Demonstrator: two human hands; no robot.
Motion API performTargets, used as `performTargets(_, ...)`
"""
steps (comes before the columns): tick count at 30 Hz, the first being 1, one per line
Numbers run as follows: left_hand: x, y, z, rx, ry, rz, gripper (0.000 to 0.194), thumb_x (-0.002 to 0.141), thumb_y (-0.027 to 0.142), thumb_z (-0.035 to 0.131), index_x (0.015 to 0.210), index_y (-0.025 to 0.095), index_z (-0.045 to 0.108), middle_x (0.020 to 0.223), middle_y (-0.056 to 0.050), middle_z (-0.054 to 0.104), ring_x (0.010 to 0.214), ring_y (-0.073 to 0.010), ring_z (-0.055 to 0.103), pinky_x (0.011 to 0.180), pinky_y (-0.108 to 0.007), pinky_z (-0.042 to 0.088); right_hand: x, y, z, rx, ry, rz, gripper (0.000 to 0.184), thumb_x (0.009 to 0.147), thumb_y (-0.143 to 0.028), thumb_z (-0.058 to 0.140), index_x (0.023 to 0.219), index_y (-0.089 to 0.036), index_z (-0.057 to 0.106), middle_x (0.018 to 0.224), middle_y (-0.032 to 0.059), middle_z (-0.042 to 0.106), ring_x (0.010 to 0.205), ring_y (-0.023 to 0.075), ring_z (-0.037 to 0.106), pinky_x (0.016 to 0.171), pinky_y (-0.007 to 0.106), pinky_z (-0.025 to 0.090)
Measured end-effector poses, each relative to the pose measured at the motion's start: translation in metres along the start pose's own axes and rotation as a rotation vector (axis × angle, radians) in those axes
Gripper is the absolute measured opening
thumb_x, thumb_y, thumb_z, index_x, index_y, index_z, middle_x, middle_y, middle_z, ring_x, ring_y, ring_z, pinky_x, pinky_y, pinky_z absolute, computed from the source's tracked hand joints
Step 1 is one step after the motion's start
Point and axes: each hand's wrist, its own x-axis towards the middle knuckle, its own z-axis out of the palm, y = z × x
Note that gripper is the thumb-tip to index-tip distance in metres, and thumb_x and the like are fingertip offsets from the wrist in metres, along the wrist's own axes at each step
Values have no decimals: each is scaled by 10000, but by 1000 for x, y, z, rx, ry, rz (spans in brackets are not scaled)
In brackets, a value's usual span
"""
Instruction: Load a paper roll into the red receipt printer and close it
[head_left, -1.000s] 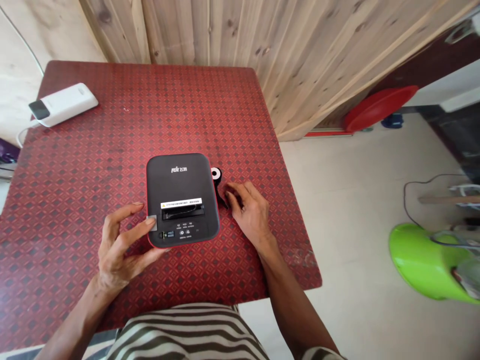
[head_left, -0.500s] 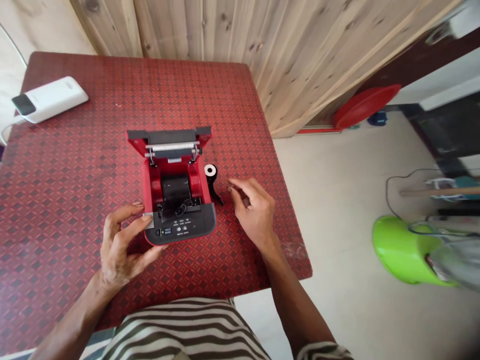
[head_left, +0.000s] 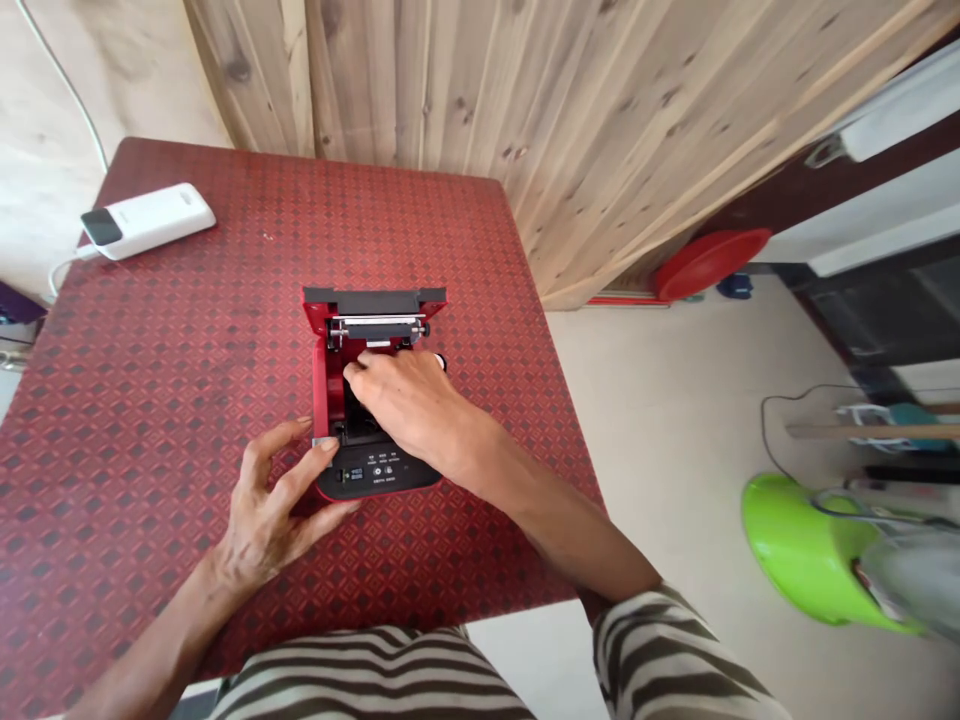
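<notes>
A small red and black thermal printer (head_left: 379, 482) sits on the table with its lid (head_left: 375, 301) raised. My left hand (head_left: 266, 500) grips its front left corner, index finger on the grey latch (head_left: 322, 447) and thumb at the front edge. My right hand (head_left: 409, 400) reaches down into the paper compartment, fingers curled and their tips mostly hidden. Beneath that hand only a dark part of the compartment shows; the black roll there is covered. Just right of the printer, a second black roll (head_left: 441, 362) with a white end peeks out behind my right hand.
The red patterned table (head_left: 187, 330) meets a wooden plank wall (head_left: 420, 80). A white power bank (head_left: 154, 220) with a cable lies at the back left. On the floor to the right are a green plastic stool (head_left: 795, 550) and a red basin (head_left: 712, 262).
The printer lid has swung up from closed, exposing a black roll inside. My right hand has moved left from beside the printer into the compartment. My left hand stays on the latch corner.
</notes>
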Motion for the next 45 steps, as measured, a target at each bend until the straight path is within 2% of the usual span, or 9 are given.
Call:
performTargets(5, -3, 1, 4, 22, -11, -24, 731, 850, 271, 831, 1502, 273, 503, 1405, -157, 547, 1245, -265, 621, 978, -378, 624, -20, -4, -7, 8, 109, 34, 232, 1019, -122, 538, 1192, -149, 690, 1084, 115, 760, 812, 235, 745, 647, 332, 520)
performTargets(10, -5, 1, 3, 6, -14, -41, 783, 854, 280, 827, 1543, 305, 454, 1503, -158, 504, 1305, -288, 614, 1007, -413, 628, -79, 6, -5, 345, 517, 73, 189, 993, -198, 650, 1175, -214, 699, 1088, 54, 757, 798, 178, 713, 620, 296, 531)
performTargets(14, -4, 1, 3, -18, -51, -25, 836, 869, 240, 806, 1591, 288, 388, 1612, -187, 434, 1369, -318, 595, 1014, -432, 634, -132, 24, 27, 823, 731, 212, 319, 886, -234, 803, 1182, -315, 715, 1152, 23, 720, 689, 129, 621, 555, 275, 512)
performTargets(17, -4, -1, 3, -17, -34, -11, 865, 842, 214, 832, 1588, 278, 398, 1619, -181, 449, 1374, -316, 600, 1024, -425, 630, -148, 26, 65, 1059, 775, 323, 282, 864, -218, 807, 1124, -304, 737, 1125, 36, 695, 890, 186, 681, 706, 315, 573)
performTargets(24, -1, -3, 2, -10, -1, 17, 894, 801, 208, 871, 1573, 276, 425, 1588, -172, 497, 1379, -315, 600, 1016, -423, 628, -120, 13, 125, 1068, 618, 355, 222, 895, -182, 712, 1112, -228, 727, 1060, 47, 761, 877, 176, 703, 798, 333, 577)
performTargets(33, 0, -4, 3, -32, -7, 16, 863, 801, 223, 872, 1553, 251, 451, 1578, -192, 496, 1365, -327, 605, 996, -427, 634, -142, 55, 89, 996, 478, 392, 144, 943, -312, 715, 1038, -231, 787, 903, 22, 792, 713, 154, 708, 661, 295, 560)
performTargets(36, -1, -4, 3, -29, -3, 19, 833, 811, 245, 867, 1540, 250, 463, 1583, -188, 489, 1359, -324, 608, 988, -426, 639, -117, 83, 85, 897, 637, 385, 160, 956, -296, 689, 1060, -233, 793, 1029, 46, 803, 884, 185, 740, 793, 339, 576)
performTargets(41, -1, -5, 2, -50, -13, 11, 812, 826, 237, 853, 1538, 251, 461, 1589, -181, 478, 1346, -299, 615, 976, -385, 642, -49, 100, 101, 857, 541, 189, 362, 884, -211, 753, 1245, -231, 738, 1163, 53, 787, 1022, 192, 717, 947, 380, 540)
performTargets(45, -2, -5, 3, -48, -31, -7, 788, 851, 259, 833, 1542, 269, 454, 1602, -169, 462, 1369, -299, 596, 987, -391, 644, -42, 98, 105, 923, 578, 205, 256, 895, -262, 746, 1149, -225, 751, 1102, 40, 789, 974, 190, 712, 901, 366, 547)
